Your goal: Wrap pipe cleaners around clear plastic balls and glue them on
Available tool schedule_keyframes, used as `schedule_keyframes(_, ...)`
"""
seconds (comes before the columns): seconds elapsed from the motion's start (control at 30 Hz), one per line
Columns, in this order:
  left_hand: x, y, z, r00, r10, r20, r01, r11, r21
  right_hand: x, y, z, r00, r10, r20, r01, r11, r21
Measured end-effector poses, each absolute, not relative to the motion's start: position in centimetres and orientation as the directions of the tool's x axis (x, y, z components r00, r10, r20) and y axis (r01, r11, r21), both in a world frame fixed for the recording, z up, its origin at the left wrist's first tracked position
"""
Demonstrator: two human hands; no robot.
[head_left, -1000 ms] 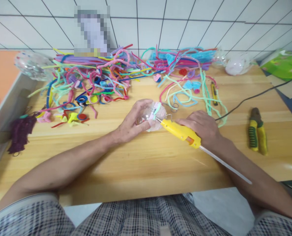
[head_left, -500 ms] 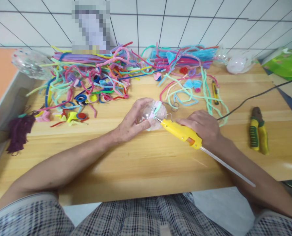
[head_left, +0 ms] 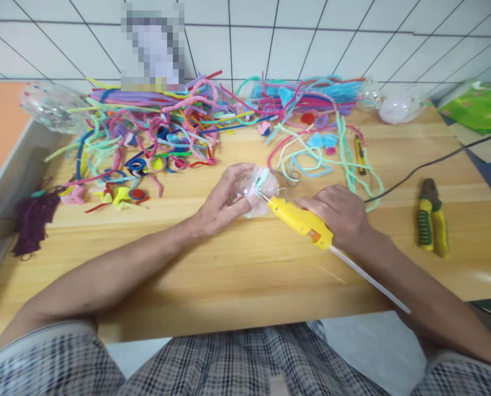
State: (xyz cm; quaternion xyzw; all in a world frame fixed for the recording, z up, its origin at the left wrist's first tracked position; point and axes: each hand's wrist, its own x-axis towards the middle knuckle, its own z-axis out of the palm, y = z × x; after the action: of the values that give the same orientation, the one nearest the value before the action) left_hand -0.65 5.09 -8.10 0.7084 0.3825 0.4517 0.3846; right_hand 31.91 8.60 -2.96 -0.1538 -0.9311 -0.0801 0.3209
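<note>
Head view: left hand (head_left: 221, 203) clasps a clear, rounded ball (head_left: 246, 184) over the middle of the counter (head_left: 245, 264), left side partly hidden by the grip. Fuzzy pastel strips (head_left: 262, 179) cross it. Right hand (head_left: 336, 212) wraps a yellow plastic glue gun (head_left: 299, 218), handle obscured. Metal nozzle (head_left: 263, 196) at strips; contact indistinct. Translucent rod (head_left: 369, 279) projects rearward. Black cord (head_left: 423, 165) cropped at right.

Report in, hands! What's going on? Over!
Left hand gripping clear ball. Right hand holding yellow glue gun, nozzle at pastel band. Black cord off right, away from ball.
</note>
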Motion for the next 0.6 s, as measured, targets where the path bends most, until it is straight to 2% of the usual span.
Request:
schedule_keyframes(0.2,-0.5,5.2,-8.2,0.295,0.892,0.342,0.176,-0.403,0.898,32.2,8.5,-2.1,-0.745,0.212,0.633,0.373,0.918,0.132)
schedule_keyframes(0.37,-0.5,5.4,-8.1,0.317,0.88,0.354,0.164,-0.418,0.893,33.0,8.5,-2.4,-0.783,0.25,0.57,0.38,0.917,0.119)
schedule_keyframes(0.6,-0.4,5.4,-8.4,0.301,0.887,0.351,0.147,-0.407,0.902,32.7,8.6,-3.3,-0.745,0.256,0.616,0.406,0.907,0.115)
